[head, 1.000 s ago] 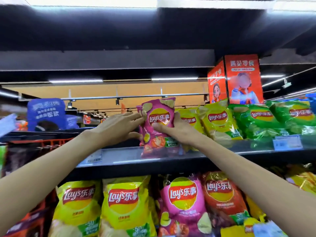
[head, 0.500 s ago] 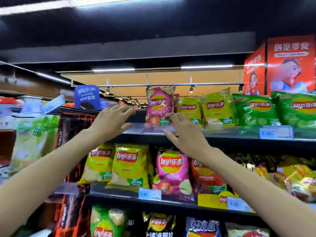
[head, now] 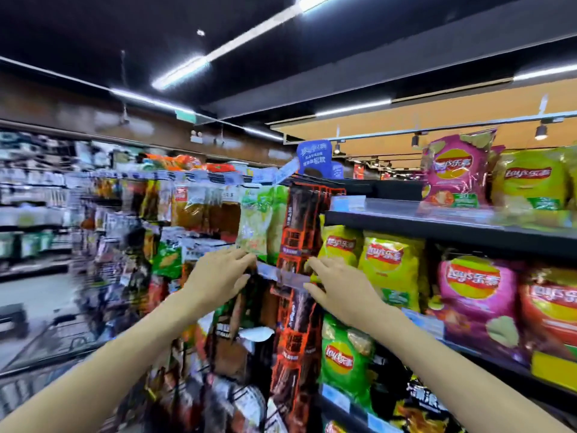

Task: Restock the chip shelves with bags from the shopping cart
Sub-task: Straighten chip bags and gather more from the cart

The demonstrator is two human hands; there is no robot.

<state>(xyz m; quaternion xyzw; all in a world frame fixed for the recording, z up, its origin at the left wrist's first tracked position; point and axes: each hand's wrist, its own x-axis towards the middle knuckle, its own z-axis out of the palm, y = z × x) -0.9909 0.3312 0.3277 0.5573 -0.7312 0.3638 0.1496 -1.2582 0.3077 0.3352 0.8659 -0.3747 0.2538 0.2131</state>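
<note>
Both hands free, between bags.
Left hand (head: 215, 278) and right hand (head: 340, 292) hang empty, fingers loose; pink bag (head: 457, 170) stands on the top shelf (head: 437, 225). Best fetch the next from the cart (head: 53, 342), lower left.

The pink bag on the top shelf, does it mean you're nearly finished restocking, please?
Done: the pink bag stands on the top shelf beside a yellow bag. In hand: nothing; the left hand and right hand are open and empty. Left: unclear, since the cart is too blurred to count bags.
</note>
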